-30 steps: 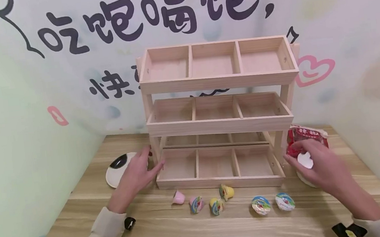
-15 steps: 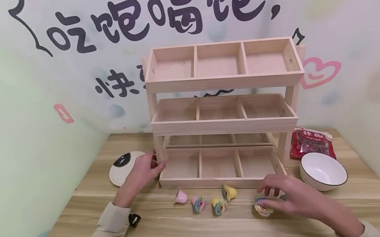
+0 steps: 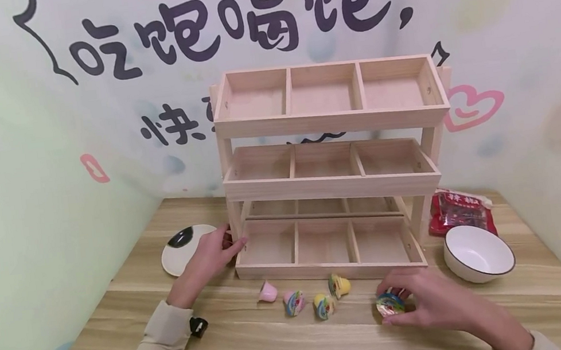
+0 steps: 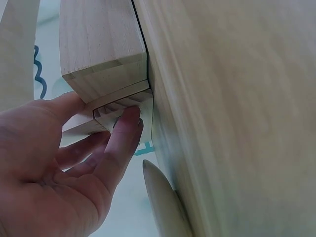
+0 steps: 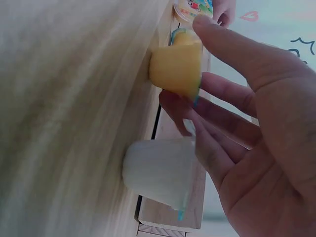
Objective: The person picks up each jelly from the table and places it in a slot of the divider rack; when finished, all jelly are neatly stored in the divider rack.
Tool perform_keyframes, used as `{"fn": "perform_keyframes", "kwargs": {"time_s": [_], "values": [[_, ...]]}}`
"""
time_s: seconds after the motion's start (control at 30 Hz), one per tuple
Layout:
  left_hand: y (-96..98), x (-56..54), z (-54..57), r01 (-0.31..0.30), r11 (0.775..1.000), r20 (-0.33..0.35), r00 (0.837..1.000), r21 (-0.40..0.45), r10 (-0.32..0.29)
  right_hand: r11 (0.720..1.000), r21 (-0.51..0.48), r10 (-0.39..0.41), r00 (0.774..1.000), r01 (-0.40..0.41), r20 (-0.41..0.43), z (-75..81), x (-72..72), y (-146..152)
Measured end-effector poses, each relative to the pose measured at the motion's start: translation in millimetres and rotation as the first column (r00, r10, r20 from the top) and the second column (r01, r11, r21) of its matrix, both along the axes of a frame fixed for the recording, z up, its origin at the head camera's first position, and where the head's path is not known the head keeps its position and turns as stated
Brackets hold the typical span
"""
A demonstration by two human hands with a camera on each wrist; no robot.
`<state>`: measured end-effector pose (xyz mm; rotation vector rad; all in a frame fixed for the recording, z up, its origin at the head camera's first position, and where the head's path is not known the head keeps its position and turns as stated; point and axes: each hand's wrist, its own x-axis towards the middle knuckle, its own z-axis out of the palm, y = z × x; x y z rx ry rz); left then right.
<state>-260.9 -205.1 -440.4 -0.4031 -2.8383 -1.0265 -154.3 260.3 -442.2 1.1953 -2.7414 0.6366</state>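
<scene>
My left hand [image 3: 210, 256] holds the left side of the three-tier wooden rack [image 3: 330, 181]; in the left wrist view its thumb and fingers bear on the wood near the foot. My right hand [image 3: 432, 302] curls round a yellow jelly cup [image 5: 175, 69] with a printed lid, standing on the table. Fingertips meet one side of that cup, and the thumb lies at the other. A whitish jelly cup [image 5: 158, 170] stands just beside the fingers; the hand hides it in the head view. Further left lie a pink cup [image 3: 268, 292] and several pink and yellow jelly cups [image 3: 323, 306].
To the right of the rack stands a white bowl [image 3: 478, 253] with a dark rim. Behind it lies a red packet [image 3: 461, 213]. A white plate [image 3: 176, 259] with a black patch rests at the left. A printed cloth wall [image 3: 96, 109] closes off the back and sides.
My right hand has come from over the bowl, leftward and down to the yellow jelly cup, and its fingers have closed in round it. The left hand stays at the rack.
</scene>
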Motion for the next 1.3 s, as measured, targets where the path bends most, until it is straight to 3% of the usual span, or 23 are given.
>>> {"fn": "perform_keyframes", "kwargs": {"time_s": [0.17,0.33,0.53,0.8,1.07,1.3], "values": [[1.1,-1.1,0.8,-0.001,1.000,-0.009,1.000,-0.006,0.001,0.999,-0.032,0.019,0.998,-0.017,0.053,-0.2,0.3,-1.6],[-0.9,0.8,0.7,-0.020,1.000,0.008,1.000,-0.014,0.020,0.996,-0.066,0.058,0.998,-0.055,0.036,-1.5,1.2,-4.5],[-4.8,3.6,0.1,-0.021,1.000,0.025,0.999,-0.009,0.021,0.997,-0.061,0.049,0.998,-0.046,0.049,-0.9,0.5,-8.2],[-3.6,-1.5,-2.9,-0.012,1.000,0.014,1.000,-0.028,0.012,0.984,-0.172,0.042,0.996,-0.054,-0.077,10.9,-6.3,-10.7],[-2.4,-3.2,-2.6,-0.003,1.000,0.024,1.000,-0.021,0.004,0.973,-0.228,-0.040,0.999,0.038,-0.004,25.0,-33.3,-4.0],[-3.2,-2.6,-2.4,-0.014,1.000,0.032,0.999,-0.011,0.014,0.978,-0.170,-0.122,0.992,0.118,-0.016,18.8,-64.2,-2.9]]}}
